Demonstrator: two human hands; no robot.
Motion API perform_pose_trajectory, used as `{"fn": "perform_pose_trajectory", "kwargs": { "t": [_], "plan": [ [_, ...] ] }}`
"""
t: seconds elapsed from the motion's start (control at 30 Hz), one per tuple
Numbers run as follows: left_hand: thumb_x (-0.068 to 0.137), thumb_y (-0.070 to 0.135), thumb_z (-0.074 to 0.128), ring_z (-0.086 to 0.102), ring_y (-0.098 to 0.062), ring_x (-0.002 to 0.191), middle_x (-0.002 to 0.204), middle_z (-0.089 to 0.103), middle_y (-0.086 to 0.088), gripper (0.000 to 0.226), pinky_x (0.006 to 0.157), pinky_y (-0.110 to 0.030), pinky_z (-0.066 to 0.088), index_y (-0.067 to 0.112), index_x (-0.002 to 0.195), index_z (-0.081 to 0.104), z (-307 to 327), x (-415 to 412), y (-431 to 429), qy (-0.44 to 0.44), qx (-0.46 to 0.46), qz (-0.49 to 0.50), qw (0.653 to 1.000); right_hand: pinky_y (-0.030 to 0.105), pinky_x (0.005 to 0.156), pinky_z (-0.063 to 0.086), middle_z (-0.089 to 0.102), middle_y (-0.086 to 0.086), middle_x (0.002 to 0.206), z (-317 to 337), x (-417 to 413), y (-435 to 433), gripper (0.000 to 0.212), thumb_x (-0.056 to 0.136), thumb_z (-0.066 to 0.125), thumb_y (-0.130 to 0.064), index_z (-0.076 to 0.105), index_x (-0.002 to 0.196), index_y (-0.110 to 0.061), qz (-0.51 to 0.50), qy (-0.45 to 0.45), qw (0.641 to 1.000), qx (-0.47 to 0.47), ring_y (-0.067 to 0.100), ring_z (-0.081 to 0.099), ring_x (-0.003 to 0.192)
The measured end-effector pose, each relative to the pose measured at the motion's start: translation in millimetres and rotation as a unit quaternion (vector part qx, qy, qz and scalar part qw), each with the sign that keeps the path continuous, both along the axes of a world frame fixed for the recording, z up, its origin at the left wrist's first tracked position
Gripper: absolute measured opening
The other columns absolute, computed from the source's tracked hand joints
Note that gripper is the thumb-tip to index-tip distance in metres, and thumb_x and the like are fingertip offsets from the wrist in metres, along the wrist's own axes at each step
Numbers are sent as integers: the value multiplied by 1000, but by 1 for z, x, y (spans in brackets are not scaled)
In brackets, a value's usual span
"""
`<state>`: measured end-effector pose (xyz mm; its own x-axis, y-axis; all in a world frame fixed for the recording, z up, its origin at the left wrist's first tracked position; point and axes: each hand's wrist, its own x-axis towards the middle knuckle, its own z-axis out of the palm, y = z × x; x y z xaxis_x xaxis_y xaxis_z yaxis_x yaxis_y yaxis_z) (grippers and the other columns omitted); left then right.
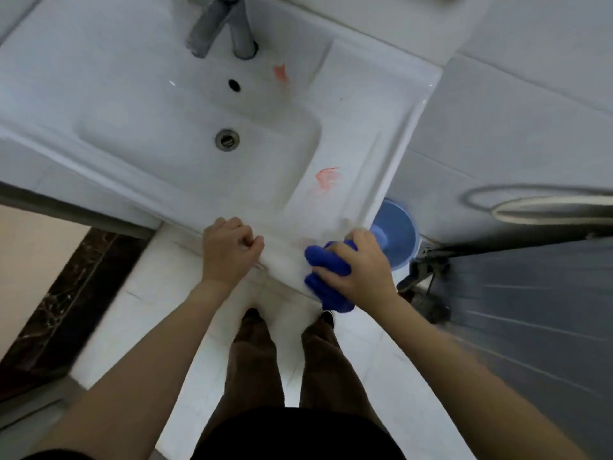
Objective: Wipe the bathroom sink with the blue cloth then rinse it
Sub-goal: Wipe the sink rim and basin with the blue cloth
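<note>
1. Blue cloth (326,263) is bunched on the near right corner of the sink (381,104) rim, partly overhanging the near edge.
2. Right hand (360,263) sits on top, fingers curled round the cloth, gripping it.
3. Left hand (229,250) rests on the near rim, left of the cloth. Fingers curled into a fist, nothing held.
4. Red smear (326,177) on the right ledge; second smear (280,73) far, by the faucet (219,24).
5. Blue bucket (399,237) on the floor, just right of the sink.

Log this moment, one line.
step: wiping; right hand: grips blue cloth on sink front rim; left hand: fist on rim; far red smear, near red smear: unwiped
</note>
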<state>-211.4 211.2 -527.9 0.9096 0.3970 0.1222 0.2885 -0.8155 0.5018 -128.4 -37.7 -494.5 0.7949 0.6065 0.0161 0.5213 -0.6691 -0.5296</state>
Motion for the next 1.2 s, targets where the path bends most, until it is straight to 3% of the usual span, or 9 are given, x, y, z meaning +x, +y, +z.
{"fn": "perform_pose_trajectory", "kwargs": {
  "t": [0.13,0.33,0.43,0.6,0.7,0.9,1.0,1.13,1.2],
  "plan": [
    [73,20,66,40,-20,55,53,49,0,31,53,-32,35,11,49,49,-4,2,2,-10,-2,1,1000,34,59,46,52,7,84,-12,39,-5,30,80,64,-42,71,85,-14,6,-23,999,23,23,52,76],
    [69,16,66,36,-19,55,52,48,1,28,55,-29,31,12,48,48,-6,3,2,-17,8,2,1000,41,83,48,50,15,101,-13,158,7,38,82,61,-47,68,95,-12,-133,-37,990,15,33,55,95],
    [70,19,65,37,-18,57,54,48,4,27,59,-30,33,12,49,49,-4,2,1,-6,0,10,1000,39,78,48,48,11,98,-12,102,7,38,79,60,-48,69,95,-15,-118,-30,992,8,31,53,92],
    [71,23,63,37,-16,61,57,44,10,27,66,-29,27,13,50,48,2,1,-1,11,-13,11,1000,31,64,43,52,4,89,-7,-12,-2,28,79,67,-43,70,90,-18,15,-4,1000,5,23,48,79],
    [72,21,70,38,-14,62,58,49,6,30,67,-30,28,13,52,49,0,-1,2,9,-9,5,1000,31,63,45,47,0,86,-13,45,0,28,79,66,-43,71,91,-19,-10,-18,1000,5,25,52,80],
    [82,27,64,42,-15,67,65,52,6,29,71,-31,26,14,59,50,-6,-7,4,-16,15,-22,1000,37,85,48,53,16,106,-7,198,21,37,80,66,-44,70,105,-17,-182,-37,983,-7,33,58,96],
    [84,26,60,41,-16,67,67,52,5,27,70,-33,29,14,61,50,-4,-9,7,-23,1,-45,999,38,80,49,47,7,95,-5,149,20,30,77,68,-41,70,95,-18,-179,-15,984,2,30,56,87],
    [81,23,61,42,-17,64,64,52,3,27,66,-34,31,12,59,50,-2,-5,6,-24,8,-38,999,36,69,46,47,1,89,-5,30,3,29,77,65,-44,71,92,-20,-42,25,999,15,22,48,82],
    [81,22,61,41,-18,62,64,52,4,27,65,-35,33,13,59,50,-6,-4,4,-26,14,-30,999,32,67,44,49,0,87,-5,28,0,30,77,65,-46,71,91,-20,27,30,999,8,19,47,80]
  ]
}}
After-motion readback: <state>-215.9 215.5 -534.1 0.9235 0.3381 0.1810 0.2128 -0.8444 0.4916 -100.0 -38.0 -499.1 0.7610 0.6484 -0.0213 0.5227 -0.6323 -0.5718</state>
